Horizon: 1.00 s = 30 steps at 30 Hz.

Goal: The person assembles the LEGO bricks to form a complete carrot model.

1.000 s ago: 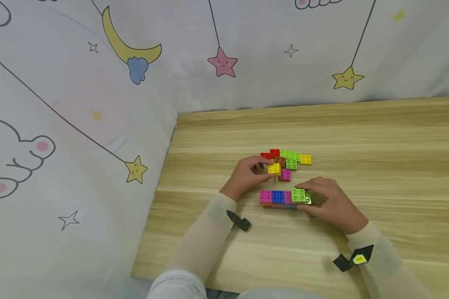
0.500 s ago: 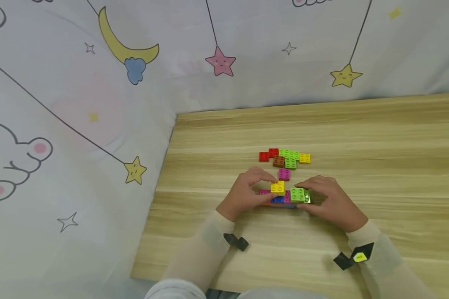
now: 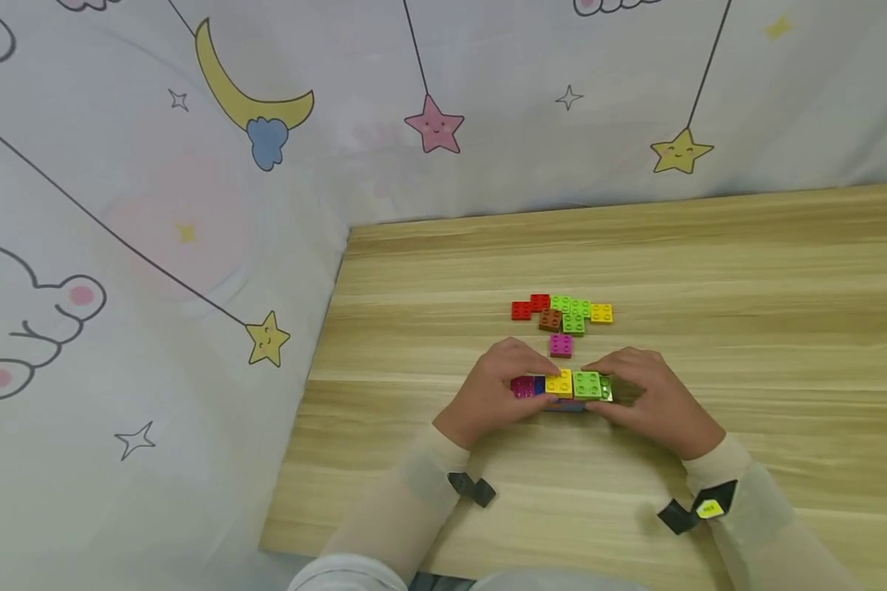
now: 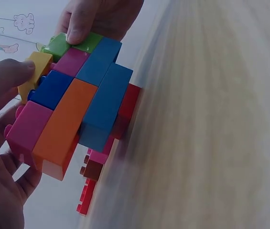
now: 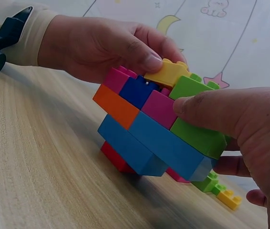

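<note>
Brick stack (image 5: 158, 129) stands on the bench (image 3: 414, 312). Left hand (image 3: 497, 386) pinches a yellow block (image 3: 558, 383) at the top of the stack, just left of its top green block (image 3: 587, 385); can't tell if fully seated. Right hand (image 3: 654, 402) grips the stack's right end, thumb on near face. Loose on the stack's far side: magenta block (image 3: 561, 345) nearest, then brown block (image 3: 550, 320), red blocks (image 3: 540, 302), light-green blocks (image 3: 573, 325), second yellow block (image 3: 601, 313).
</note>
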{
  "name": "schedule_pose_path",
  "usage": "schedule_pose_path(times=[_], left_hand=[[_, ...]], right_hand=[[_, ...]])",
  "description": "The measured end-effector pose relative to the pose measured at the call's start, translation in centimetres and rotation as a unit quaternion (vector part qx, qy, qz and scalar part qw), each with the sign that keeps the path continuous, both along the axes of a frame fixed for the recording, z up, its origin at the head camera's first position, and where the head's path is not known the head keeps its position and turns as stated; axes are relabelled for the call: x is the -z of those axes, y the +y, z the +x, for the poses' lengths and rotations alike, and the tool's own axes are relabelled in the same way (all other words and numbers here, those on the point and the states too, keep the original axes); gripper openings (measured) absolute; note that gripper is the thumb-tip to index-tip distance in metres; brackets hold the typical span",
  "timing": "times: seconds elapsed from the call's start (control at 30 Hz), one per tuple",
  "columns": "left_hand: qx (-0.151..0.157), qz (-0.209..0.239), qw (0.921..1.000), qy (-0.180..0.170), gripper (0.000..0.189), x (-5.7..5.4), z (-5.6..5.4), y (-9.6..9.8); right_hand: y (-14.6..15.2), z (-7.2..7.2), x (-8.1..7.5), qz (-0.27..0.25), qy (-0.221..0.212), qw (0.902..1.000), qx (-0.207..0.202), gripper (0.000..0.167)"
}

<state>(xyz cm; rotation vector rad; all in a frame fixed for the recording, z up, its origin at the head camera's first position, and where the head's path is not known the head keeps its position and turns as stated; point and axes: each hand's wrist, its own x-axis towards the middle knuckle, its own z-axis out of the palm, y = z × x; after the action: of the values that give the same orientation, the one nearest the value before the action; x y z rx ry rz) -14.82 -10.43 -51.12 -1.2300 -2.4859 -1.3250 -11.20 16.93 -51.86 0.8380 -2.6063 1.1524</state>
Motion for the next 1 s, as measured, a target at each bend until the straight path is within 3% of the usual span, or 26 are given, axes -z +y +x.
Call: schedule_pose_path(times=[0.37, 0.6, 0.8, 1.0], left_hand=[[0.004, -0.037, 0.998, 0.051, 0.026, -0.4, 0.5, 0.0], [0.011, -0.071, 0.9936, 0.088, 0.022, -1.3, 0.7, 0.1], [0.012, -0.078, 0.9936, 0.08, 0.021, -1.8, 0.9, 0.3], [0.021, -0.093, 0.9944, 0.046, 0.019, -2.4, 0.7, 0.7]], right_hand=[[-0.1, 0.1, 0.2, -0.001, -0.003, 1.0, 0.001, 0.041], [-0.1, 0.0, 0.3, -0.006, -0.004, 1.0, -0.001, 0.042], [-0.1, -0.2, 0.4, -0.011, -0.002, 0.9999, -0.005, 0.042], [0.0, -0.2, 0.4, -0.02, -0.006, 0.9998, -0.003, 0.041]])
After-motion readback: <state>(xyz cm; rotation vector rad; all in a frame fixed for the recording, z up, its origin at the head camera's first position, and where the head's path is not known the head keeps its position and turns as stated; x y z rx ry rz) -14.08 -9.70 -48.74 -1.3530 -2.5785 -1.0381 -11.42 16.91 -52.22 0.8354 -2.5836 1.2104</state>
